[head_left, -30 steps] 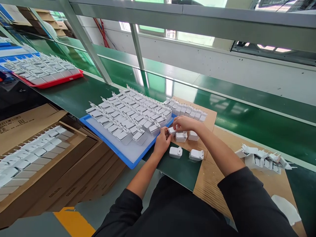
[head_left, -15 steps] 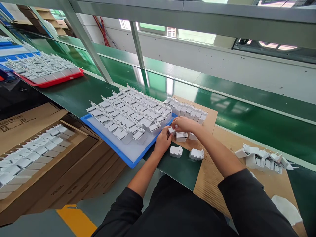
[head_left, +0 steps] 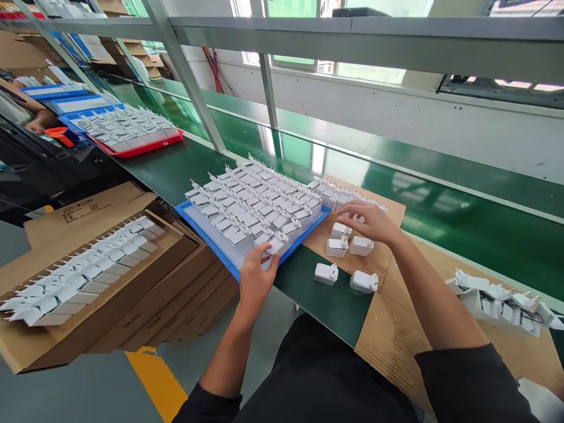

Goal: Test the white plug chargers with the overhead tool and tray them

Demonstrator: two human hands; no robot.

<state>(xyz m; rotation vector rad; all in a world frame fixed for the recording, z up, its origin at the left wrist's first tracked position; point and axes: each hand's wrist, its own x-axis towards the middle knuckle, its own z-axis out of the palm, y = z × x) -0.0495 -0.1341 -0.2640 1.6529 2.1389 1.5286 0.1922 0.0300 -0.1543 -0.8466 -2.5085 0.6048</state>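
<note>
White plug-in power adapters stand in close rows on a blue-rimmed tray (head_left: 304,241). At the tray's near right corner my left hand (head_left: 255,282) pinches one white adapter (head_left: 278,242) between thumb and fingers, its prongs upward. My right hand (head_left: 372,222) is over the cardboard with its fingers stretched out and apart, close to the row of adapters (head_left: 328,192) at the back. Below it sit loose adapters, among them one upright adapter (head_left: 337,247) and another beside it (head_left: 361,246). Two more, a left adapter (head_left: 326,274) and a right adapter (head_left: 363,282), lie nearer me.
To the left, an open carton (head_left: 171,252) holds rows of adapters. A red tray (head_left: 132,151) of adapters stands farther along the green bench, near another person's hand (head_left: 37,123). More adapters (head_left: 502,302) are heaped on cardboard at right. A metal frame (head_left: 308,38) crosses above.
My left hand has moved left to the tray's corner with an adapter. My right hand has parted from it, shifting right with fingers spread. The view has turned slightly left.
</note>
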